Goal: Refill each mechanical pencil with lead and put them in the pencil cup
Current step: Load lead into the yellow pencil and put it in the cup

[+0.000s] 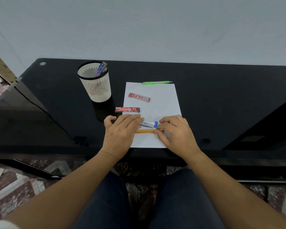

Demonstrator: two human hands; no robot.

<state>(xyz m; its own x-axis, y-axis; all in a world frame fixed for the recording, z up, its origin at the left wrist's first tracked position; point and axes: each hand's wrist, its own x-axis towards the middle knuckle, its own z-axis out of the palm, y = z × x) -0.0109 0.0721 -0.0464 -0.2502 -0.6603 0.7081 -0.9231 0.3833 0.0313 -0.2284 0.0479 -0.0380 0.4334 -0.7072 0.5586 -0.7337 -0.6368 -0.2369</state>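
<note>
Two mechanical pencils lie out on the single white sheet of paper spread on the black glass table. One is the green pencil, lying crosswise on the paper's far edge with its tip just off the sheet. The other is the orange pencil, lying crosswise near the front edge, between the two hands. There are three lead containers. One red lead case lies aslant in the middle of the sheet. A second red case marked "pencil lead" straddles the paper's left edge. One clear lead tube with a blue cap lies just beyond the orange pencil and parallel to it. The one pencil cup, white slotted plastic with a dark rim, stands upright on the table to the left of the paper. It holds purple and blue pencils that lean against its right rim; at least two show, and I cannot count them surely. The left hand lies flat with its fingers straight, holding nothing and covering the left ends of the clear tube and the orange pencil. The right hand has its fingers curled, the tips pinching the orange pencil near its right end, just beside the tube's blue cap.
</note>
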